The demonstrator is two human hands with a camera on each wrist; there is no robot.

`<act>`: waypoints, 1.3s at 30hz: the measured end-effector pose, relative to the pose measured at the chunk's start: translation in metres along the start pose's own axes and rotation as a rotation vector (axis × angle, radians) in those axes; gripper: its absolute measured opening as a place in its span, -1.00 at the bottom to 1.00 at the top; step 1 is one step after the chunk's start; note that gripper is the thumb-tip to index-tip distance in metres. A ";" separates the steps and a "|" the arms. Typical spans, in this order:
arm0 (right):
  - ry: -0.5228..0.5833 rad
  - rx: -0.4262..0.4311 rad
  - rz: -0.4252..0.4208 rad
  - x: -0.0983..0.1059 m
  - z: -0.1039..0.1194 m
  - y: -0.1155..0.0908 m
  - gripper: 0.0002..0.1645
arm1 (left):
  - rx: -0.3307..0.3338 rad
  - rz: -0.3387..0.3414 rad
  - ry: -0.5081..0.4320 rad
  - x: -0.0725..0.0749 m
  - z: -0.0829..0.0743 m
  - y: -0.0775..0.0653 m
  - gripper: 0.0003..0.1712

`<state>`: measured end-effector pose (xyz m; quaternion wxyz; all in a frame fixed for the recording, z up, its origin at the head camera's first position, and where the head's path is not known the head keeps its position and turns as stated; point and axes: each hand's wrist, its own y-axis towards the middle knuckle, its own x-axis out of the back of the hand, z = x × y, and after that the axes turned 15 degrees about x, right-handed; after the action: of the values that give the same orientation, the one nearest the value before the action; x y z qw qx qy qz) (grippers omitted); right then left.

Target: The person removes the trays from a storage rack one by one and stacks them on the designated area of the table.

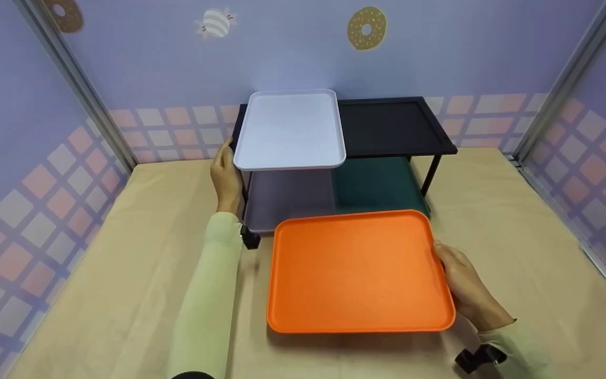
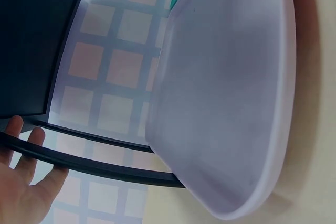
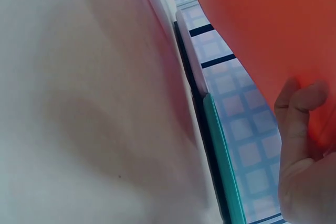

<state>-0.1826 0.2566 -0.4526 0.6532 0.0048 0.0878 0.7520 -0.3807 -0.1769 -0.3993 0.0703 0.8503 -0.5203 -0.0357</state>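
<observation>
While my right hand point(image 1: 468, 287) pinches the orange tray point(image 1: 361, 271) by its right edge, my left arm stretches out to the far left, and my left hand point(image 1: 228, 179) touches the left side of the black rack point(image 1: 392, 126), its fingers extended rather than clenched. I hold the orange tray above the tablecloth point(image 1: 166, 221), just on the near side of the rack. A white tray point(image 1: 289, 129) sits on the rack's top at left; below lie a grey tray point(image 1: 290, 192) on the left and a green tray point(image 1: 379, 181) on the right, the orange one hiding part of their near side from my head view. Only the right wrist view shows my bent fingers against the orange underside; the left wrist view shows my left fingertips by the rack's leg point(image 2: 100, 166).
</observation>
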 end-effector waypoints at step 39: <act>-0.015 -0.065 0.062 -0.001 -0.007 -0.002 -0.25 | -0.006 0.021 -0.007 0.001 0.002 0.000 -0.50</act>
<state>-0.1816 0.2549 -0.4595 0.6303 -0.0079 0.0582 0.7742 -0.3806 -0.1782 -0.4008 0.0715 0.8446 -0.5292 -0.0398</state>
